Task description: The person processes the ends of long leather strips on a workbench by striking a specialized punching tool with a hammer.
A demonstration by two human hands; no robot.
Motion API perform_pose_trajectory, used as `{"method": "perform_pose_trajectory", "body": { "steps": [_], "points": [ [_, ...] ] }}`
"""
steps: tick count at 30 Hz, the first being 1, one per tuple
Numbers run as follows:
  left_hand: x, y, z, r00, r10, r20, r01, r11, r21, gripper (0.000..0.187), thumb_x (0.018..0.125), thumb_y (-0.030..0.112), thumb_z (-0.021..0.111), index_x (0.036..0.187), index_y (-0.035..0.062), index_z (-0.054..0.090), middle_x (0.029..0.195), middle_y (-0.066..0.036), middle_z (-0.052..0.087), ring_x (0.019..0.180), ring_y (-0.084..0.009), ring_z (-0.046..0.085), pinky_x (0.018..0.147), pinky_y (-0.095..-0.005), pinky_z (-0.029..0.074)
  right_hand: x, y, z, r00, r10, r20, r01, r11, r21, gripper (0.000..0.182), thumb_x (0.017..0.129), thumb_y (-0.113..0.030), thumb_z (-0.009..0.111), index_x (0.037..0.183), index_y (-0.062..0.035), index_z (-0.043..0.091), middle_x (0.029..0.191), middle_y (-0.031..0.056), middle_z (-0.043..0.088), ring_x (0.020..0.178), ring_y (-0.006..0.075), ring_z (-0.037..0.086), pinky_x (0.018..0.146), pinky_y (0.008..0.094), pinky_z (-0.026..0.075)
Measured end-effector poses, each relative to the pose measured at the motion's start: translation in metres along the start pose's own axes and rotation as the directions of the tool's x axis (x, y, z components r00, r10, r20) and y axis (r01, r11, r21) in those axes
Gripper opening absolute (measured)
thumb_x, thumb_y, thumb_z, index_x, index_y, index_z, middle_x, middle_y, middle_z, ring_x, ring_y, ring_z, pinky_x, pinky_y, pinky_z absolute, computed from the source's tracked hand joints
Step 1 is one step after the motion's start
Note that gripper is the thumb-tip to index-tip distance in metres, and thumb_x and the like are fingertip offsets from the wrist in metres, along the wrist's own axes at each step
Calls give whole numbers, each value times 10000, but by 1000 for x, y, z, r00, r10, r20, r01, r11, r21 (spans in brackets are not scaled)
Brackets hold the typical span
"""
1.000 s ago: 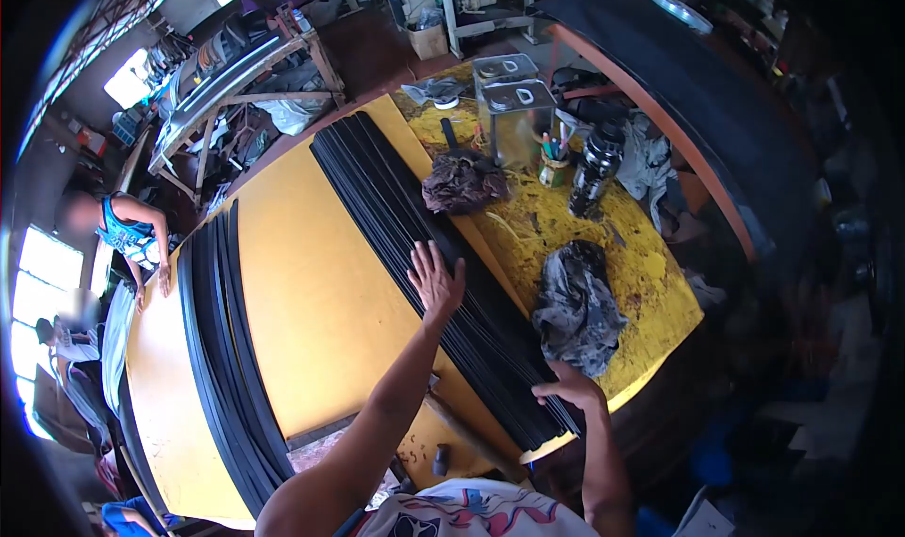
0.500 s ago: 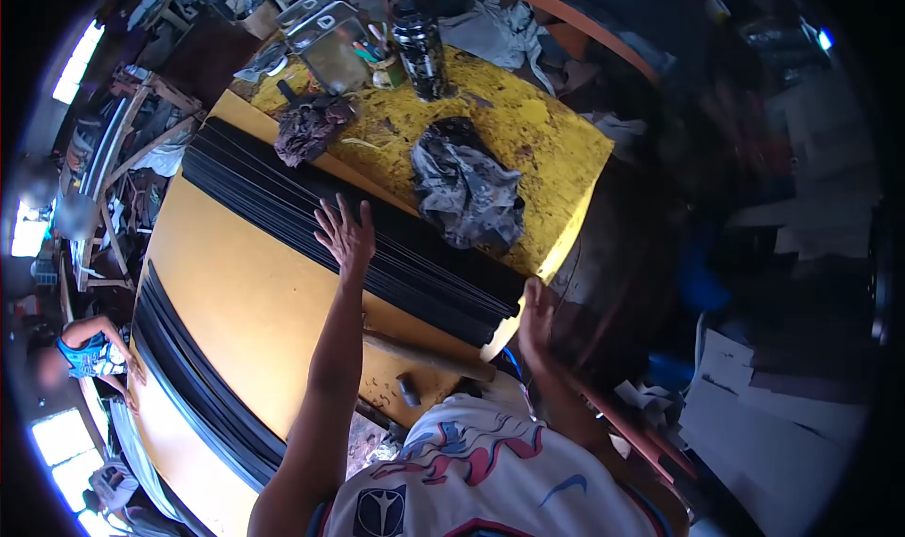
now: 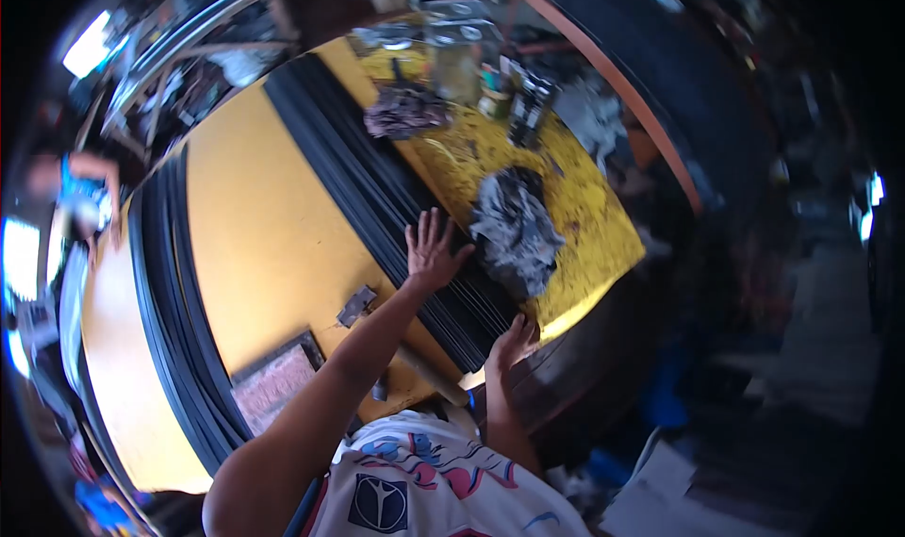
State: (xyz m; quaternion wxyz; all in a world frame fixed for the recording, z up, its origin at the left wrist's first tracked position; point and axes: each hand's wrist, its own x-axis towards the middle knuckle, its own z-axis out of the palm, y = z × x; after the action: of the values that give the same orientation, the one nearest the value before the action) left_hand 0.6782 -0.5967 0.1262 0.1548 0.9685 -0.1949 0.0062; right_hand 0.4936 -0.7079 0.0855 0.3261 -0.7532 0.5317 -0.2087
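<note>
A bundle of long black strips [image 3: 344, 165] lies across the yellow-orange table [image 3: 245, 198]. On top of it my left hand [image 3: 436, 254] rests flat, fingers spread. At the near ends of the strips is my right hand [image 3: 510, 344], its fingers stretched out and its palm against or beside the ends; contact is hard to tell. Neither hand grips anything. Close to the right of the bundle lies a crumpled, stained grey cloth [image 3: 514, 235]. A second bundle of black strips [image 3: 170, 301] runs along the left part of the table.
A dark rag [image 3: 405, 111], a clear plastic container [image 3: 457, 70] and a black-smeared bottle [image 3: 533, 103] stand at the back. Near my body are a wooden rod [image 3: 434, 375], a small dark block [image 3: 357, 305] and a framed pinkish slab [image 3: 275, 386]. Another person [image 3: 90, 193] is at the left edge.
The view has turned, shifting the table. My left hand has moved along the strips toward their near ends, and my right hand has come closer to those ends.
</note>
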Motion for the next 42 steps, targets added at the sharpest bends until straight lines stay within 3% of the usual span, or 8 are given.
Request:
{"method": "perform_pose_trajectory", "body": {
  "steps": [6, 15, 20, 24, 28, 32, 36, 42],
  "points": [
    [-26, -10, 1, 984, -108, -142, 81, 980, -181, 740, 958, 586, 418, 1498, 85, 347, 1598, -184, 201, 1488, -344, 154, 1182, -541, 119, 2, -8, -14, 969, -50, 240, 34, 997, 70, 658, 960, -444, 524, 1471, -58, 376, 1466, 242, 343, 1371, 404, 294, 1086, 492, 325],
    [-189, -78, -56, 981, 170, -93, -194, 891, -410, 570, 943, 410, 578, 1383, 60, 484, 1501, -256, 338, 1402, -387, 332, 1118, -560, 291, 38, 4, -44, 884, -251, 395, 311, 945, -96, 537, 982, -424, 477, 1147, 59, 643, 1203, 266, 625, 1148, 404, 569, 997, 481, 413],
    [-323, -190, -123, 869, -281, -407, 24, 845, -533, 379, 885, 215, 658, 1211, 28, 600, 1314, -220, 542, 1213, -404, 521, 1032, -465, 441, 105, 73, -11, 773, -575, 268, 634, 705, -317, 631, 1013, -514, 375, 1222, 32, 612, 1211, 265, 620, 1089, 452, 583, 940, 499, 443],
    [-438, -277, -179, 643, -575, -505, 340, 806, -485, 290, 860, 80, 661, 1139, 11, 621, 1185, -198, 617, 1051, -384, 616, 920, -423, 513, -66, -73, -44, 658, -743, 121, 749, 630, -206, 408, 1034, -298, 435, 1195, 35, 609, 1204, 224, 607, 1027, 366, 614, 917, 441, 477],
    [-542, -337, -190, 346, -796, -496, 534, 602, -593, 213, 887, 44, 618, 1098, 12, 630, 1072, -178, 648, 967, -369, 637, 861, -429, 515, -245, -119, -2, 410, -795, 447, 585, 605, 540, 290, 982, -210, 554, 1119, 37, 623, 1090, 161, 646, 1014, 295, 604, 921, 394, 457],
    [-587, -368, -189, 374, -739, -561, 626, 647, -435, 218, 866, 52, 639, 1084, 42, 635, 1074, -159, 639, 963, -360, 621, 861, -434, 506, -429, -156, 12, -137, -726, 674, 568, 500, 654, 286, 876, -144, 679, 1127, -15, 629, 1058, 164, 659, 974, 271, 645, 873, 370, 510],
    [-582, -377, -178, 528, -681, -507, 586, 725, -363, 378, 821, 145, 719, 1171, 50, 615, 1224, -167, 575, 1122, -358, 561, 954, -437, 473, -533, -155, 90, -216, -646, 732, 691, 428, 582, 541, 879, -246, 670, 1313, 17, 483, 1120, 242, 641, 1030, 368, 642, 907, 468, 510],
    [-583, -377, -174, 499, -735, -458, 654, 667, -357, 448, 833, 204, 711, 1248, 97, 580, 1302, -127, 521, 1213, -324, 495, 1020, -441, 405, -613, -163, 134, 131, -560, 818, 917, 382, 115, 745, 826, -340, 687, 1373, 56, 374, 1248, 317, 541, 1132, 435, 572, 968, 492, 478]
  ]
}}
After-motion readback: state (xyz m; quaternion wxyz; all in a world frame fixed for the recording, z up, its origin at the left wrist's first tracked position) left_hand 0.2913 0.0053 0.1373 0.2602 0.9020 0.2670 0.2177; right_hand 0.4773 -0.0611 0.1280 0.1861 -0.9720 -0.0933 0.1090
